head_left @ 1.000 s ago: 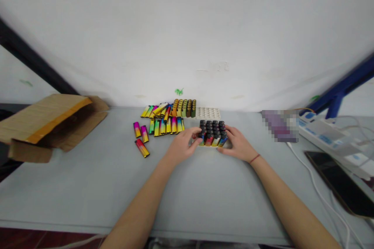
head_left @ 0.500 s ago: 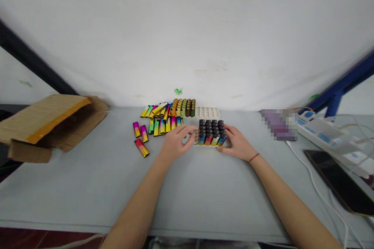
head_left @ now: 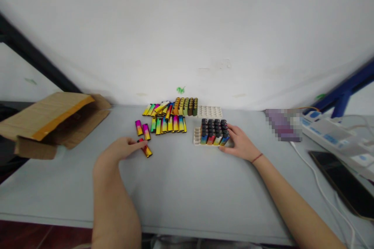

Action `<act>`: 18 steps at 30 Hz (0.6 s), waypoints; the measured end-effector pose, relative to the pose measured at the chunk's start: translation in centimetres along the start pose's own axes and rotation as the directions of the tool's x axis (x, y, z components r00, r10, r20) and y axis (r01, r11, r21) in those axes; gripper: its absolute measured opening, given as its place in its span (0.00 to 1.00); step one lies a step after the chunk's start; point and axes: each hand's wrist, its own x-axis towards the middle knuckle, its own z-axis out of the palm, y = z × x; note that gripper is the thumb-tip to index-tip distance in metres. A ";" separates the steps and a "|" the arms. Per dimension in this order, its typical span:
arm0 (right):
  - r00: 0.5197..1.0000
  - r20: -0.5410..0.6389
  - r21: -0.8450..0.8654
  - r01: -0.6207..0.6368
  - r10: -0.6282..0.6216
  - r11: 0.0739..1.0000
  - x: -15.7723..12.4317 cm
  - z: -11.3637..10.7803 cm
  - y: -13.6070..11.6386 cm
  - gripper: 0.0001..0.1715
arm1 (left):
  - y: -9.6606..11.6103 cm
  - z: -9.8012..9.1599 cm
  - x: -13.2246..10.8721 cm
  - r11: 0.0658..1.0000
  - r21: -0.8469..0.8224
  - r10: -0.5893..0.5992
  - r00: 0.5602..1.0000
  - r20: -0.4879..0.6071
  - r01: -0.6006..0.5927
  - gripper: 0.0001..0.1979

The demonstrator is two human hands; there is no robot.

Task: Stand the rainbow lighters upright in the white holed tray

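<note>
My left hand [head_left: 124, 148] is closed at the upper end of a red-and-yellow lighter [head_left: 148, 152] that lies on the table, thumb and fingers pinching it. Just beyond it lie two pink-and-yellow lighters [head_left: 138, 128]. My right hand [head_left: 238, 142] grips the right side of a white holed tray [head_left: 196, 136], thumb at the front edge and fingers behind. Black-topped lighters [head_left: 214, 131] stand upright in rows in this tray, and its left column of holes shows bare. Part of the tray's right end is hidden by my fingers.
Behind lie several loose shiny lighters [head_left: 169, 124], beside a block of upright gold-topped lighters [head_left: 186, 106] and another white holed tray [head_left: 209, 111]. An open cardboard box [head_left: 46, 118] is at left. Power strips [head_left: 336, 132], cables and a black phone [head_left: 341, 181] lie at right.
My left hand has moved from the tray's left side out to the left, onto the red-and-yellow lighter. My right hand has stayed on the tray. The view has shifted slightly.
</note>
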 end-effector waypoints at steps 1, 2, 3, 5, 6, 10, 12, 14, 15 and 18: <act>1.000 -0.001 -0.001 0.001 -0.001 1.000 0.0 0.0 0.0 0.39 | 0.1 0.2 0.0 1.000 0.022 -0.015 1.000 0.020 0.014 0.23; 1.000 0.000 -0.002 0.002 -0.002 1.000 0.0 0.0 0.0 0.40 | 0.3 0.4 -0.1 0.998 0.055 -0.041 0.998 0.039 0.039 0.23; 1.000 0.001 -0.002 0.000 0.000 1.000 0.0 0.0 0.0 0.40 | 0.5 0.6 -0.1 0.995 0.079 -0.070 0.996 0.053 0.066 0.21; 1.000 0.006 -0.002 -0.005 0.005 1.000 0.0 0.0 0.0 0.40 | 0.9 0.7 -0.1 0.994 0.049 -0.095 0.995 0.037 0.093 0.21; 1.000 0.009 -0.001 -0.007 0.007 1.000 0.1 0.0 0.0 0.39 | 1.0 0.7 0.0 0.994 0.030 -0.109 0.994 0.027 0.108 0.23; 1.000 0.017 0.002 -0.004 0.004 1.000 0.1 0.0 0.0 0.39 | 1.2 0.4 -0.1 0.993 -0.019 -0.116 0.992 0.054 0.118 0.22; 1.000 0.012 0.005 -0.007 0.007 1.000 0.1 0.0 0.0 0.40 | 1.4 0.3 -0.5 0.994 -0.049 -0.095 0.991 0.098 0.100 0.15; 1.000 0.008 0.011 -0.013 0.013 1.000 0.1 0.1 0.0 0.39 | 1.8 0.2 -0.9 0.994 -0.070 -0.074 0.990 0.119 0.083 0.14; 1.000 0.006 0.015 -0.015 0.015 1.000 0.1 0.1 0.0 0.39 | 2.1 0.2 -1.1 0.994 -0.085 -0.064 0.991 0.117 0.075 0.15; 1.000 0.006 0.029 -0.014 0.014 0.999 0.1 0.1 0.0 0.38 | 3.1 0.4 -1.6 0.987 -0.162 0.012 0.998 0.063 -0.002 0.14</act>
